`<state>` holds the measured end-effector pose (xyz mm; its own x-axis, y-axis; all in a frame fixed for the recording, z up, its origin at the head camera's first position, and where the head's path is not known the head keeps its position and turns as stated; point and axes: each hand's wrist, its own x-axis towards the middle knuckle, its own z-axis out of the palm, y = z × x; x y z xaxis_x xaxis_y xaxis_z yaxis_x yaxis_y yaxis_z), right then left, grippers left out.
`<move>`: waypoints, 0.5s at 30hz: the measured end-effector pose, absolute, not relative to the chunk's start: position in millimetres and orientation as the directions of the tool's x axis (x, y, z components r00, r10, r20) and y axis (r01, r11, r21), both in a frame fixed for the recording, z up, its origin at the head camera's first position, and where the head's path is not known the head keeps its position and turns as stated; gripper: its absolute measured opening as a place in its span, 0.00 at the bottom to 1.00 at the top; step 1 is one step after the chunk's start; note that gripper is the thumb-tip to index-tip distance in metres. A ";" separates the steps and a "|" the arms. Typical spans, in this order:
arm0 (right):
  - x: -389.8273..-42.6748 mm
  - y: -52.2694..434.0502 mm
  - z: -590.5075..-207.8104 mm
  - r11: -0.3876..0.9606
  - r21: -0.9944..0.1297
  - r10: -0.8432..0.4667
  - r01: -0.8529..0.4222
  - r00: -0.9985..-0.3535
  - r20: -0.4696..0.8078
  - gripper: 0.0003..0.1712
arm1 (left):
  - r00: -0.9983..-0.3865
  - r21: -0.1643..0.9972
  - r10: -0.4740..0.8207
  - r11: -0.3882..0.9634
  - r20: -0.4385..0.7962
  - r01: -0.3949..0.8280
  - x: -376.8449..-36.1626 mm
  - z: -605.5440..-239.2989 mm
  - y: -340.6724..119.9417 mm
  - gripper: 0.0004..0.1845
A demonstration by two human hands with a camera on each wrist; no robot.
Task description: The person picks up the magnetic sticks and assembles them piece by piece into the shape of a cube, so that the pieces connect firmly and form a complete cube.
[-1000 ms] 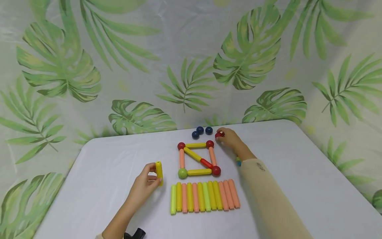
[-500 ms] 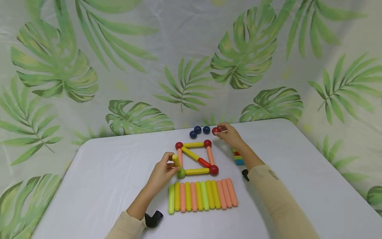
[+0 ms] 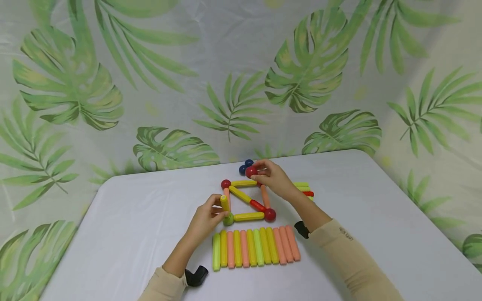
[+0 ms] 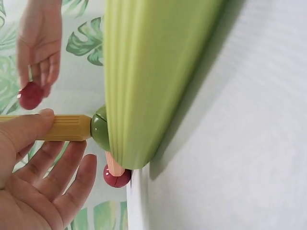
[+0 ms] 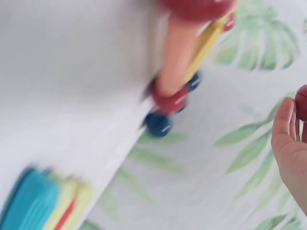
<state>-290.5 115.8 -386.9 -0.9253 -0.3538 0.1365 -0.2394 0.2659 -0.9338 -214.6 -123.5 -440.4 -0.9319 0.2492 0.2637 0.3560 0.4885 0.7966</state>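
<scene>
I am pinching a yellow stick (image 3: 224,203) upright on the green ball (image 3: 228,219) with my left hand (image 3: 205,217), while my right hand (image 3: 274,179) is pinching a red ball (image 3: 250,171) just above the frame (image 3: 248,200).

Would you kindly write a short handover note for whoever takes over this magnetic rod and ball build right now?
Left hand holds a yellow rod upright on the green ball at the near-left corner of the flat square.
Right hand pinches a red ball above the square's far side.
Done: the square with its diagonal lies flat on the table.
Left: probably more uprights; the red ball is not yet placed. Spare rods lie in a row nearer the person, blue balls behind the square.
</scene>
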 end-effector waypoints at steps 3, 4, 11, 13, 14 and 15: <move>-278.3 101.0 -382.3 0.187 -0.945 -0.440 -0.267 -0.883 0.163 0.21 | -0.933 0.792 0.247 0.498 0.260 0.353 -214.3 -440.4 -123.5 0.20; -274.1 96.4 -380.7 0.168 -0.946 -0.466 -0.278 -0.868 0.172 0.21 | -0.933 0.792 0.248 0.498 0.261 0.354 -214.2 -440.4 -123.5 0.20; -255.5 72.5 -373.8 0.146 -0.897 -0.587 -0.416 -0.767 0.260 0.19 | -0.926 0.796 0.229 0.474 0.301 0.376 -215.0 -442.6 -123.8 0.20; -255.3 69.0 -375.5 0.148 -0.887 -0.604 -0.438 -0.750 0.269 0.19 | -0.929 0.816 0.214 0.447 0.301 0.368 -215.4 -444.2 -123.8 0.19; -255.6 67.6 -376.4 0.145 -0.885 -0.610 -0.442 -0.744 0.271 0.19 | -0.933 0.828 0.205 0.433 0.294 0.356 -215.6 -445.3 -123.9 0.18; -256.0 66.7 -377.3 0.146 -0.886 -0.614 -0.440 -0.743 0.268 0.19 | -0.937 0.841 0.197 0.417 0.287 0.345 -215.9 -446.4 -124.0 0.18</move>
